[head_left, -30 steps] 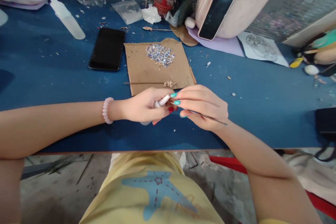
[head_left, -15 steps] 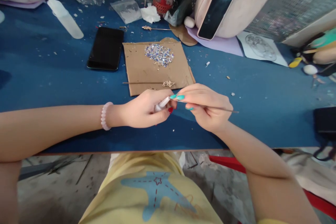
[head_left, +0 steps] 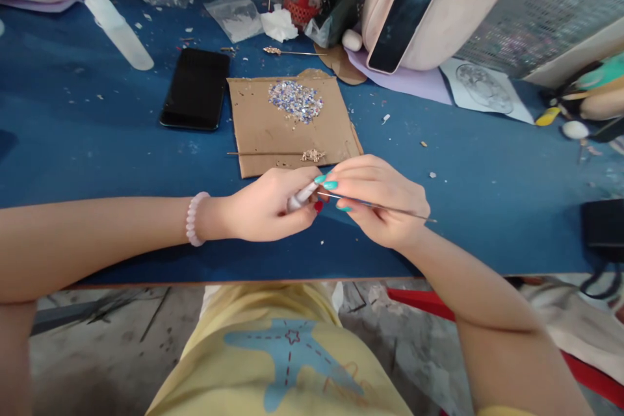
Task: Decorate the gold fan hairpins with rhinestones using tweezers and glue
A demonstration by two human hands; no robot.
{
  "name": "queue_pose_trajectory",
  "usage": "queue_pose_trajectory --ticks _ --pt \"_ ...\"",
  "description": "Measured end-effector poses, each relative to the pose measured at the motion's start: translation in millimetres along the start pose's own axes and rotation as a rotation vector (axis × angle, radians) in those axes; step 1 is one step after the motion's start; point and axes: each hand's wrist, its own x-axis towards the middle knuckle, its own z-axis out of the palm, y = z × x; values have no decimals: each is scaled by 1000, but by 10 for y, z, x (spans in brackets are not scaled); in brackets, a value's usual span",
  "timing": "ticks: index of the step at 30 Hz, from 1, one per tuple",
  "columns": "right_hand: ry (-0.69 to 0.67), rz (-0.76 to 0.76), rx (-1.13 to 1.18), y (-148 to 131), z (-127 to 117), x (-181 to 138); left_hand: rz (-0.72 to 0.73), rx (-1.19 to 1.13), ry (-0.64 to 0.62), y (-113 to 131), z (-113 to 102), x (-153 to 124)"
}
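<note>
My left hand (head_left: 263, 205) is closed around a small white tube (head_left: 301, 197) with a narrow nozzle that points up and right. A thin metal rod (head_left: 407, 212) is pinched between the thumb and fingers of my right hand (head_left: 385, 201). Its near end lies close beside the nozzle; whether they touch I cannot tell. The right fingertips meet the left ones at the nozzle, hiding part of it. Just beyond both hands lies a cardboard piece (head_left: 268, 123) bearing a pile of tiny blue and clear rhinestones (head_left: 295, 101) and a hairpin with a jewelled end (head_left: 312, 155).
A black phone (head_left: 195, 89) lies left of the cardboard, with a white squeeze bottle (head_left: 117, 26) farther left. Behind are another hairpin (head_left: 297, 52), crumpled tissue (head_left: 279, 24), and a phone (head_left: 403, 19) leaning on a pink bag (head_left: 455, 19). The table's front edge (head_left: 160, 284) is close to me.
In my right hand the rod has tilted, its outer end dropping slightly and its tip shifting just below the nozzle. The right fingers have moved a little left; my left hand is nearly still.
</note>
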Motion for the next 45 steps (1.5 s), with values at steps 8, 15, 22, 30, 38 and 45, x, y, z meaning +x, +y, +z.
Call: queue_pose_trajectory --ticks 8,15,22,30,38,45 --pt "8 138 49 -21 -24 -14 12 24 19 20 18 6" --pt "19 266 171 -58 -37 14 26 22 6 20 12 9" --pt "44 352 248 -48 -22 28 -1 15 -17 12 13 1" --pt "11 250 161 -44 -38 25 16 -1 -2 32 1 14" --pt "-36 69 78 -6 -43 31 -28 17 -6 42 6 15" --pt "-65 41 63 20 -55 35 -35 -1 -21 17 -6 17"
